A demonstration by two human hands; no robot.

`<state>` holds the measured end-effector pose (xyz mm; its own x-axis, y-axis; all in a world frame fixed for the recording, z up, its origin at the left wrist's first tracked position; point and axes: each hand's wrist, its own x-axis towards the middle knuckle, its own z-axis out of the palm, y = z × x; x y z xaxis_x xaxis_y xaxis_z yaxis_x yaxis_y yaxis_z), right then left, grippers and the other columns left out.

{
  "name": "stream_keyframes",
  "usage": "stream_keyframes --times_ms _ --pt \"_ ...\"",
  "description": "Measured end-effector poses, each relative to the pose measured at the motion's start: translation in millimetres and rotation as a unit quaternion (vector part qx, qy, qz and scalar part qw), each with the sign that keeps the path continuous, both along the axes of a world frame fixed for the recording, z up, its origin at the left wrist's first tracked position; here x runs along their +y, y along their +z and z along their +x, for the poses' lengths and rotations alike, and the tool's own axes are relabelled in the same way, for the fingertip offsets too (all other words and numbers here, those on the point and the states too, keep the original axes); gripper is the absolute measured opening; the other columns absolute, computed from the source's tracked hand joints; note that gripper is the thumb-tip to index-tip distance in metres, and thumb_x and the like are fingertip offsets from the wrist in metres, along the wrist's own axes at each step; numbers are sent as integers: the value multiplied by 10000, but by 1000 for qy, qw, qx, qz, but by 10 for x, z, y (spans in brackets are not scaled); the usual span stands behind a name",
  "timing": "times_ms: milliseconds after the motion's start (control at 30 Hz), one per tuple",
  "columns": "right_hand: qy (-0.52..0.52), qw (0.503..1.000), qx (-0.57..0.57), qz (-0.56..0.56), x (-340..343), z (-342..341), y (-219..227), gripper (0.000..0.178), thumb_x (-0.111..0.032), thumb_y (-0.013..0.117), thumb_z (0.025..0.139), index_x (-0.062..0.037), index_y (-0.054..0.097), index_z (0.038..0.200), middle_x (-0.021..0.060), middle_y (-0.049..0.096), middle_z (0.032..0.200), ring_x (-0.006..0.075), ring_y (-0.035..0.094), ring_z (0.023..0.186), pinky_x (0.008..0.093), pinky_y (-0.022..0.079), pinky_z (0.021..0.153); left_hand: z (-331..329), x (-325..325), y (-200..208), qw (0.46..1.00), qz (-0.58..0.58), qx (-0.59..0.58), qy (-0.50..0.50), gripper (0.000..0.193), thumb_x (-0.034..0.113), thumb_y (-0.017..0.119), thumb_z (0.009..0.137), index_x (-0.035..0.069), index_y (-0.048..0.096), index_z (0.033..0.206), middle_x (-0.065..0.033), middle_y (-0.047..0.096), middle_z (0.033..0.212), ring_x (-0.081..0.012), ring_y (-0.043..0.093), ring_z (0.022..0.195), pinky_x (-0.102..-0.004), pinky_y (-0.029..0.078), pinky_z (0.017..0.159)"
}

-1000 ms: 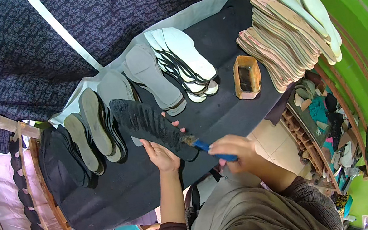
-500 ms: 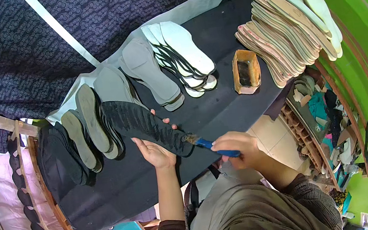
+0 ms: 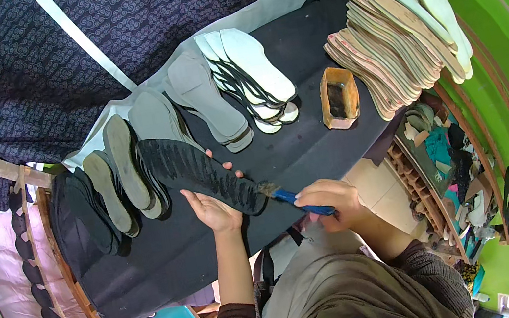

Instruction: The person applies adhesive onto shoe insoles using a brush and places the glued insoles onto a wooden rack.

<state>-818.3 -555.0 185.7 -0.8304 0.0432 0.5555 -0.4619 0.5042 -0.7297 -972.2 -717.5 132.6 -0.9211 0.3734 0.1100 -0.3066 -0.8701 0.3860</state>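
Note:
A black shoe insole (image 3: 196,171) with glossy dark streaks across its face lies over my left hand (image 3: 218,214). My left thumb is on the near side and the fingertips curl around the far edge. My right hand (image 3: 336,203) grips the blue handle of a paintbrush (image 3: 290,197). Its brown bristles touch the right end of the insole, close to the rounded tip. Beyond the insole stand grey insoles (image 3: 208,99) in a pile, and white insoles (image 3: 256,62) fanned beside them.
An open tan box (image 3: 339,102) with dark residue inside sits at the right of the black-covered table (image 3: 170,259). A large row of beige insoles (image 3: 387,48) stands behind it. More grey-brown insoles (image 3: 124,156) and black insoles (image 3: 86,212) lie on the left. Wooden racks flank both sides.
My right hand and the brush have shifted slightly to the right. The bristles still touch the insole. My left hand and the insole have hardly moved.

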Motion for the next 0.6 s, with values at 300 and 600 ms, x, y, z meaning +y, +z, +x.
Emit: stream_keyframes --times_ms 300,600 --pt "-4 1000 23 -4 9 -37 -2 438 93 547 546 -6 634 964 144 641 930 312 631 754 364 523 687 3 -4 26 1000 21 -9 -3 562 508 256 961 123 346 1361 -117 442 1341 -290 537 970 -457 467 769" --pt "43 999 18 1 -47 20 32 506 123 527 500 4 628 982 166 638 900 250 643 706 331 534 637 12 -12 53 999 20 -47 18 604 557 243 946 130 358 1358 -129 461 1320 -297 551 923 -462 485 730"
